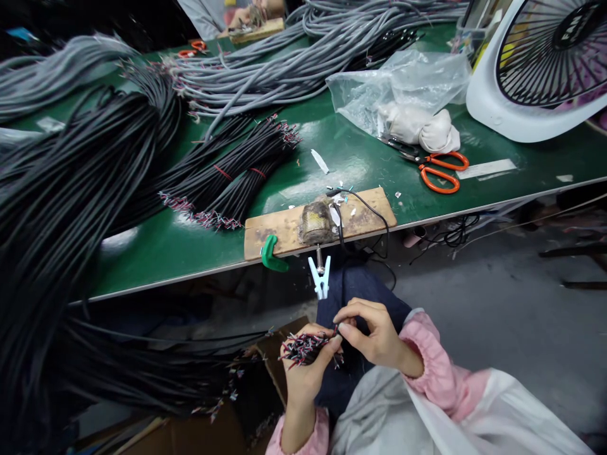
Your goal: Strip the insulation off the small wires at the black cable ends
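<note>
Over my lap, my left hand (307,373) is wrapped round a bundle of black cables (303,349) with red and white wire ends showing at the top. The fingers of my right hand (372,332) pinch the end of one cable at the bundle's right side, close to my left thumb. Just beyond my hands, a light blue clip (319,279) hangs at a metal rod on the table's front edge. That rod comes from a small motor-like block (317,222) fixed on a wooden board (275,229), which a green clamp (274,254) grips at its left.
The green table (208,259) carries tied black cable bundles (232,170), grey cables (265,76), orange-handled scissors (441,170), a plastic bag (403,79) and a white fan (502,114). Black cables (57,208) drape over the left edge above a cardboard box (203,436). Another person's hands (251,16) show at the far side.
</note>
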Available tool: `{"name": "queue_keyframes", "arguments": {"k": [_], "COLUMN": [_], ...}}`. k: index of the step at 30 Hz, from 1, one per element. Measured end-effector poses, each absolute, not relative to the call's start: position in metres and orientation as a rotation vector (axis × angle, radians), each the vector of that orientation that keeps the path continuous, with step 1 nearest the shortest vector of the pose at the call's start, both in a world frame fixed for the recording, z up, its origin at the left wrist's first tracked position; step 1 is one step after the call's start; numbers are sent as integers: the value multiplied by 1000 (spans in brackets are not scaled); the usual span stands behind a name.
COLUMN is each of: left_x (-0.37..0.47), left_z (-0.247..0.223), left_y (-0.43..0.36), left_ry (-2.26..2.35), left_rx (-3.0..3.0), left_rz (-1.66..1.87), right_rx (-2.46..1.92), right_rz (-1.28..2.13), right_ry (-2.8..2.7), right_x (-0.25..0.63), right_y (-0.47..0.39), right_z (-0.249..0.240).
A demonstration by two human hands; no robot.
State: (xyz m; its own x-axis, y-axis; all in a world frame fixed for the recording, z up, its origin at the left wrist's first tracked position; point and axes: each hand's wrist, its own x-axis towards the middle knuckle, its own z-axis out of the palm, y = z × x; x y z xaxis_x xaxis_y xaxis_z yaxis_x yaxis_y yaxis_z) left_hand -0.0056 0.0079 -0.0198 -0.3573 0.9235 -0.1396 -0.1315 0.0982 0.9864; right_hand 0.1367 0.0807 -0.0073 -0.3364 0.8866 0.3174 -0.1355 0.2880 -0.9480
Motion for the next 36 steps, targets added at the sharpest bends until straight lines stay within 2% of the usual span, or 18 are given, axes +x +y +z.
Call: {"name": "queue_keyframes", "arguments": {"k": [7, 11, 20, 27, 36], "left_x": [-4, -7, -11, -10, -9], "left_z": [-16, -19, -28, -27, -24], "left_y": [9, 10, 5, 5, 0], "left_ry": [1547, 1639, 1589, 1614, 1551], "left_rx": [866, 848, 803, 872, 945], "left_rz": [1410, 1510, 1486, 1548, 1535], "right_rx": [-748, -723, -800, -666, -659], "right_rz": [1159, 1038, 1099, 803, 717], "right_ry": [-1628, -1658, -1525, -1714, -1776], "right_x": [136, 134, 137, 134, 137], "right_y": [80, 77, 80, 66, 60], "right_z": [-5, -6, -4, -7, -16]}}
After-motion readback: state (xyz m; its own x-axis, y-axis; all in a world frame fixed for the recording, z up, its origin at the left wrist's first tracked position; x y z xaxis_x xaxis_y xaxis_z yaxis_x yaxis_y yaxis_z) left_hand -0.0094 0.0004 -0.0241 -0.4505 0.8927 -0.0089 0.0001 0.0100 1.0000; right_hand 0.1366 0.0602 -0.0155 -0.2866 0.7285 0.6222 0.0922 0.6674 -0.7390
